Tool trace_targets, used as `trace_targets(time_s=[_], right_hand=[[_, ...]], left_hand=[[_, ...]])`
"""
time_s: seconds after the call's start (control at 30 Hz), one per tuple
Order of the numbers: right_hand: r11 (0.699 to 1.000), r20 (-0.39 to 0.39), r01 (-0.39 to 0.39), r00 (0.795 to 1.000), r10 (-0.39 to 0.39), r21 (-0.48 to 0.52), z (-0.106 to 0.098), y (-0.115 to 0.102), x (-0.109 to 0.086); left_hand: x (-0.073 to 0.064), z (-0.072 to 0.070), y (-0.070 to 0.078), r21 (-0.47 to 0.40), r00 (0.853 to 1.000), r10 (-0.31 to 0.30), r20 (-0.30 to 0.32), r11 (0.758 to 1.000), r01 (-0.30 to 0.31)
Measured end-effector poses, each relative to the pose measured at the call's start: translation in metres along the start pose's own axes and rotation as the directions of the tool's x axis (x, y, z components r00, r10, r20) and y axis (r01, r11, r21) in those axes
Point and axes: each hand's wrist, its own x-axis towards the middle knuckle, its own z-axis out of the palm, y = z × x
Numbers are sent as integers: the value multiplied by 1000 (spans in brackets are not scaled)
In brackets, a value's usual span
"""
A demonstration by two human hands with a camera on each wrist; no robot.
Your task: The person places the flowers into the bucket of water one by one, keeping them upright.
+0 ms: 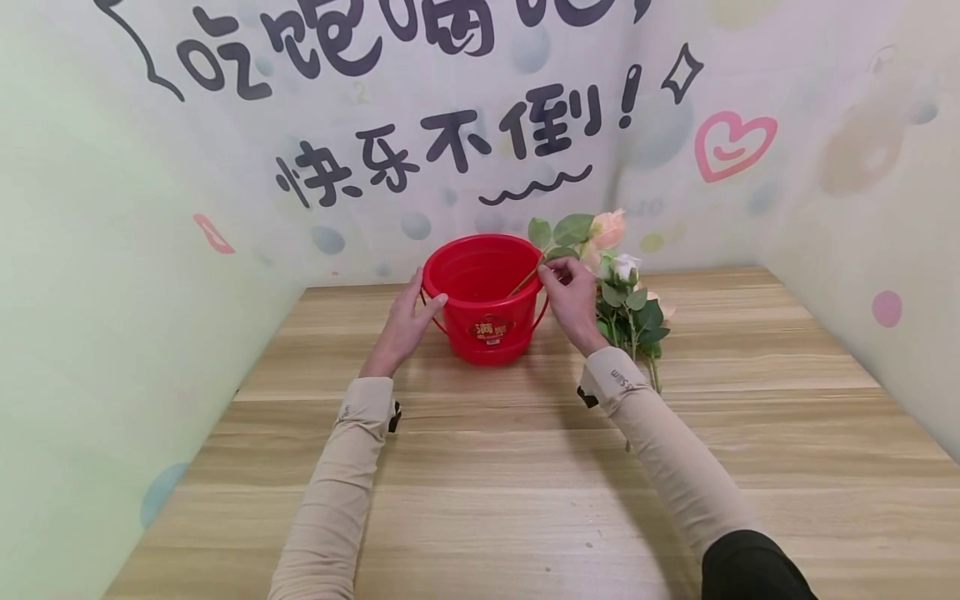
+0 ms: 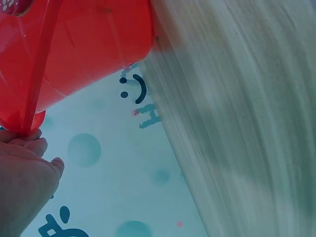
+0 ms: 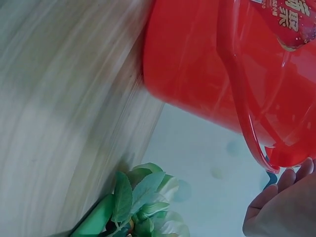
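Observation:
A red bucket [image 1: 490, 333] stands upright on the table, a gold-lettered label on its front. My left hand [image 1: 405, 321] rests at its left rim, with fingers along the outside and thumb over the front edge. In the left wrist view, those fingertips lie right by the handle's end. At the right rim, my right hand [image 1: 572, 296] pinches the stem of a peach artificial rose [image 1: 607, 228]. Its stem end slants into the bucket, while bloom and leaves lean out to the right behind the hand. The right wrist view shows curled fingers against the rim.
Beside the bucket, right of my right hand, lie more artificial flowers, including a white rose [image 1: 625, 267] with dark green leaves and stems pointing toward me. A printed wall covering [image 1: 360, 242] closes off the back and both sides of the wooden table [image 1: 480, 483].

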Motion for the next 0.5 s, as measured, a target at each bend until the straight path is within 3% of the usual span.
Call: trace_targets(time_s=[0.5], right_hand=[[999, 3, 40, 999, -40, -35, 0, -1, -2]], left_hand=[[-1, 0, 0, -2, 1000, -9, 4, 1000, 9]])
